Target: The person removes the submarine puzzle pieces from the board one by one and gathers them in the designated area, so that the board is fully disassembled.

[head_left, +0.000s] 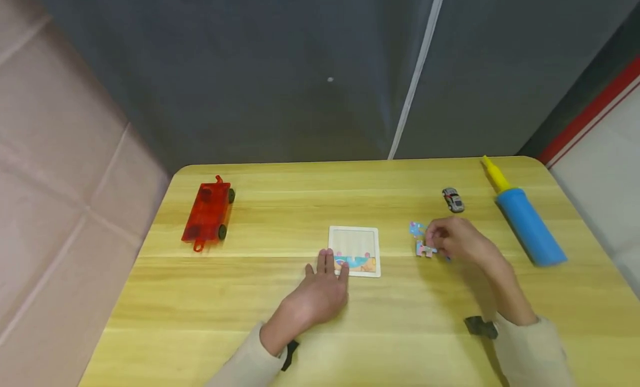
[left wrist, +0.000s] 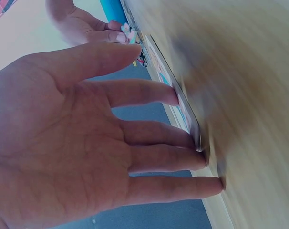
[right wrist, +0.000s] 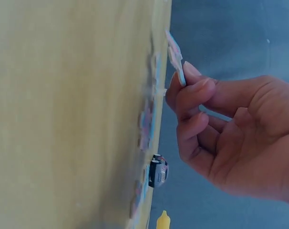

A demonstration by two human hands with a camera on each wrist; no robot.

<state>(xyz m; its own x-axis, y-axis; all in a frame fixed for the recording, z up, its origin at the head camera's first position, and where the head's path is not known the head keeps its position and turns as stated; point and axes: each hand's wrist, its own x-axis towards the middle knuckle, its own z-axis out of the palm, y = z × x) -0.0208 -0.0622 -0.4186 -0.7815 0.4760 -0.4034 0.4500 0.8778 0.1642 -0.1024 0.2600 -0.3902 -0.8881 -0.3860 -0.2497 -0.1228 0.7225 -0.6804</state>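
My left hand lies beside a square, pale-rimmed jigsaw tray, fingers straight and fingertips at its left and lower edge. Along the tray's bottom runs a strip of fitted pieces in blue and orange; its upper part is bare. To the right, my right hand pinches a jigsaw piece between thumb and fingers, tilted and raised off the table in the right wrist view. Loose jigsaw pieces lie close around that hand, partly hidden under it.
A red toy wagon with black wheels stands at the table's left. Beyond my right hand is a small silver toy car. A blue hand pump with a yellow nozzle lies at the right. A dark grey panel rises behind the table.
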